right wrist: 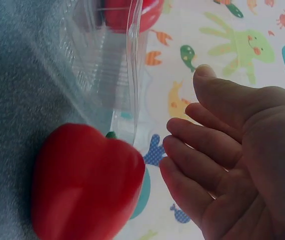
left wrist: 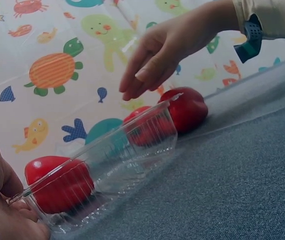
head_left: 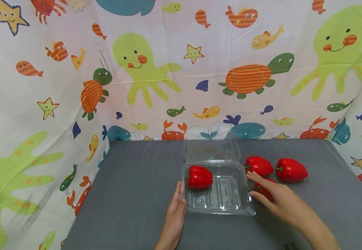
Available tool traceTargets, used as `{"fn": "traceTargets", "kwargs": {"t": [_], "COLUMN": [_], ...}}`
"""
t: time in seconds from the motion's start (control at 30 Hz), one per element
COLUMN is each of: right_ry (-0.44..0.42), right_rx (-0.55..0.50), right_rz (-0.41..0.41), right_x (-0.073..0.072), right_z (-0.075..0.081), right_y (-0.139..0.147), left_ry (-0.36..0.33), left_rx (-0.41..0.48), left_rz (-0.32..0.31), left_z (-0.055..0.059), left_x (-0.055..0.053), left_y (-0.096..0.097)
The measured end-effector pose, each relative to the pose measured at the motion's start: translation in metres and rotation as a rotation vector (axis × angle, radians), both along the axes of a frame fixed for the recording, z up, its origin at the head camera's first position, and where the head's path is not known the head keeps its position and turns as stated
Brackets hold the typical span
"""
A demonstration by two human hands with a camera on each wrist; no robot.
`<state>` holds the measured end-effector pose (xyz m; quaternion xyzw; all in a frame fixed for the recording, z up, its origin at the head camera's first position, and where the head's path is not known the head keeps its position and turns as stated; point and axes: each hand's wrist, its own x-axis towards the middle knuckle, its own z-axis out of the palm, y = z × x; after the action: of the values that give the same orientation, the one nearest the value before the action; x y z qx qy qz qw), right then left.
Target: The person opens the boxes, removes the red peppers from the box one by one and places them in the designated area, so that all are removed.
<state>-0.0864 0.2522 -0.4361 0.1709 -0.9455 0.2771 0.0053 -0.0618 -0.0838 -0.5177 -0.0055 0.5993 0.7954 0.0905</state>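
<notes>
An open clear plastic clamshell container (head_left: 212, 205) stands on the table with one red bell pepper (head_left: 200, 177) in the left part of its base. My left hand (head_left: 173, 217) pinches the container's left edge; in the left wrist view its fingers (left wrist: 12, 220) lie about the rim's corner. My right hand (head_left: 277, 196) hovers at the container's right side with fingers extended, holding nothing. Beneath it lies a red bell pepper (head_left: 266, 192), partly hidden in the head view. The right wrist view shows a pepper (right wrist: 85, 185) apart from the fingers.
Two more red bell peppers, one near the container (head_left: 259, 166) and one farther right (head_left: 291, 170), lie on the grey-covered table (head_left: 137, 194). The raised clear lid (head_left: 212, 149) leans toward the back, close to a sea-animal printed curtain (head_left: 174, 83).
</notes>
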Motion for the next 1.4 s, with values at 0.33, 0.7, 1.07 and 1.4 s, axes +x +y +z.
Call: {"fn": "traceTargets", "kwargs": {"t": [0.33,0.7,1.07,1.4], "right_ry": [-0.019,-0.082,-0.090,-0.094], "right_rx": [0.009,-0.029,-0.042,-0.032], "right_rz": [0.052,0.104,0.152,0.156], "right_x": [-0.004,-0.009,-0.015,-0.017], "right_z": [0.004,0.002,0.000,-0.005], "right_y": [-0.013,-0.026,-0.041,-0.055], "left_ry": [-0.001,-0.017,-0.023,-0.022], "left_rx": [-0.002,-0.010,-0.012,-0.015], "left_rz": [-0.004,-0.004,0.002,-0.003], "left_z": [0.000,0.001,0.001,0.003], "left_x": [0.000,0.000,0.000,0.001], "left_y": [0.000,0.000,0.001,0.000]}}
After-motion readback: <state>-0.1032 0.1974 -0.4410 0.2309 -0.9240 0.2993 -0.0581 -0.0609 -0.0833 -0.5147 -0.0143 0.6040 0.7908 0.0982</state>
